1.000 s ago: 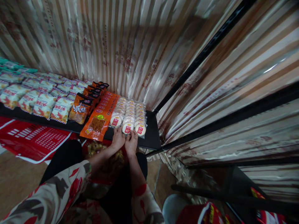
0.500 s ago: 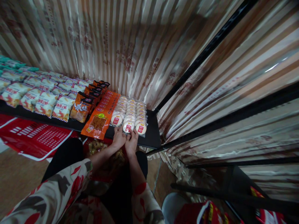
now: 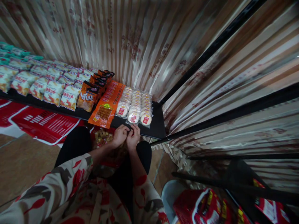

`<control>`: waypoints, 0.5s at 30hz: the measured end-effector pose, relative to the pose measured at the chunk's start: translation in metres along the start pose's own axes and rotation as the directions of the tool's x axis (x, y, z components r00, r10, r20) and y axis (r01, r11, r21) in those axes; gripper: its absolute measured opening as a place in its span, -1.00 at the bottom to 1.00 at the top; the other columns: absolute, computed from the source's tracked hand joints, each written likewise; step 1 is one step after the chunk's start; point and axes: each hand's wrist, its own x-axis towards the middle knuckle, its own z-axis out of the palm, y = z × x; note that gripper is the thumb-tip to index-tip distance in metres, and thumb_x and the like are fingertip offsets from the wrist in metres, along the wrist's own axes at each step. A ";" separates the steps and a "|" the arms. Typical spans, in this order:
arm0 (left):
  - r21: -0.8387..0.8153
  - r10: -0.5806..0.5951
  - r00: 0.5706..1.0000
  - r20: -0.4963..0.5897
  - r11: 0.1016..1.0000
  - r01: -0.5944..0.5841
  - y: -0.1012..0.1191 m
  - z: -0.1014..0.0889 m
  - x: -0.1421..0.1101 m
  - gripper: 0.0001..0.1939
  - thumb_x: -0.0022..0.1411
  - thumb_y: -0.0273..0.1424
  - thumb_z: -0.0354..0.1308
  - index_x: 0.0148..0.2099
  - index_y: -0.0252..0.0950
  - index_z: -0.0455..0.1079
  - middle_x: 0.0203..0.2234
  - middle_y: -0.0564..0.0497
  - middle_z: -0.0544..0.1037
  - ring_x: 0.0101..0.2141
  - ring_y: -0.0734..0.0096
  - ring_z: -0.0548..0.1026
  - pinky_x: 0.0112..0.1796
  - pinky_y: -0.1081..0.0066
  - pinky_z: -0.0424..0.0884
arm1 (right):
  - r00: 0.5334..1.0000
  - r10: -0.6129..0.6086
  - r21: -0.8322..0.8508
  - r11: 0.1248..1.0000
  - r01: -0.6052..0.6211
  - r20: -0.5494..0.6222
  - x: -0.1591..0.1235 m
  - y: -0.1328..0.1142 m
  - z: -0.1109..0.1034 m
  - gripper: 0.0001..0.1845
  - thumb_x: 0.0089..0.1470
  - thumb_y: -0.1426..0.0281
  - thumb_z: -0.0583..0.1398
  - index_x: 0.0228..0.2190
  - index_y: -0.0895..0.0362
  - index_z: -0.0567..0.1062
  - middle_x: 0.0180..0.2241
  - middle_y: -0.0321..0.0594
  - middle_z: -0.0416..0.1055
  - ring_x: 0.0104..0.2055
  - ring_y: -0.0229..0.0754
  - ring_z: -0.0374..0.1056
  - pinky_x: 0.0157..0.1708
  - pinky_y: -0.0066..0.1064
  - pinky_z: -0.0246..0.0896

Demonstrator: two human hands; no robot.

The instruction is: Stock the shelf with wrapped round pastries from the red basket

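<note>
My left hand (image 3: 120,135) is at the front edge of the black shelf (image 3: 156,124), fingers loosely bent and apart, with nothing visible in them. Beside it, my right hand (image 3: 133,137) is open too, its fingertips close to the clear wrapper of the front round white cracker pack (image 3: 133,117) in the middle row. Whether they touch the wrapper I cannot tell. Two more rows of such packs flank it, the left row (image 3: 121,109) and the right row (image 3: 146,119). An orange snack-stick bag (image 3: 104,112) lies flat to their left.
Orange-and-black snack bags (image 3: 87,98) and several white snack bags (image 3: 70,96) fill the shelf leftward. Black metal bars (image 3: 210,123) slant along the right. A striped curtain (image 3: 140,40) hangs behind. Red packages (image 3: 205,205) sit lower right; a red bag (image 3: 51,124) lies below the shelf.
Both hands have drawn back slightly from the front middle cracker pack toward the shelf edge. The view has shifted, so the shelf goods appear higher and farther right.
</note>
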 end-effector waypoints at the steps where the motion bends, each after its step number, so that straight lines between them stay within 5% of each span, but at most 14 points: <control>1: 0.008 -0.003 1.000 0.020 1.000 0.003 -0.003 -0.001 -0.006 -0.70 0.04 -0.63 -0.12 -0.40 -0.26 0.40 -0.42 0.02 0.44 -0.33 0.45 0.40 -0.21 0.47 0.33 | 1.000 0.004 0.011 1.000 -0.004 0.000 -0.006 0.000 0.002 -0.62 -0.01 0.55 -0.09 -0.25 0.16 0.44 -0.14 -0.09 0.31 -0.06 -0.21 0.24 -0.05 -0.33 0.17; 7: 0.001 -0.100 0.978 0.180 0.995 0.102 -0.045 0.003 -0.038 -0.76 0.05 -0.57 -0.08 -0.48 -0.24 0.38 -0.47 0.02 0.44 -0.34 0.43 0.40 -0.17 0.43 0.29 | 0.987 0.090 -0.033 0.996 -0.087 0.130 -0.046 0.018 0.019 -0.67 0.00 0.50 -0.07 -0.32 0.14 0.45 -0.27 -0.13 0.37 -0.18 -0.20 0.29 -0.12 -0.34 0.20; 9: -0.025 -0.269 0.948 0.169 0.961 0.277 -0.069 0.005 -0.046 -0.81 0.06 -0.51 -0.01 -0.54 -0.26 0.33 -0.55 0.03 0.43 -0.38 0.41 0.41 -0.20 0.42 0.29 | 0.964 0.177 -0.129 0.980 -0.153 0.197 -0.057 0.031 0.026 -0.70 0.02 0.47 -0.05 -0.34 0.15 0.46 -0.29 -0.12 0.39 -0.21 -0.16 0.30 -0.14 -0.30 0.20; 12: -0.058 -0.466 0.880 0.090 0.880 0.472 -0.106 0.004 -0.058 -0.79 -0.02 -0.54 0.07 -0.64 -0.28 0.22 -0.69 0.06 0.33 -0.45 0.38 0.43 -0.30 0.43 0.31 | 0.899 0.328 -0.290 0.925 -0.244 0.291 -0.068 0.049 0.039 -0.74 -0.01 0.48 -0.03 -0.44 0.17 0.46 -0.40 -0.11 0.42 -0.31 -0.11 0.34 -0.23 -0.26 0.23; 15: -0.120 -0.528 0.849 0.026 0.841 0.527 -0.136 -0.001 -0.069 -0.80 -0.08 -0.56 0.13 -0.63 -0.30 0.19 -0.74 0.07 0.29 -0.47 0.36 0.44 -0.37 0.46 0.31 | 0.768 0.469 -0.364 0.872 -0.326 0.437 -0.076 0.060 0.052 -0.79 -0.07 0.54 0.02 -0.52 0.15 0.44 -0.46 -0.14 0.44 -0.36 -0.11 0.37 -0.26 -0.31 0.24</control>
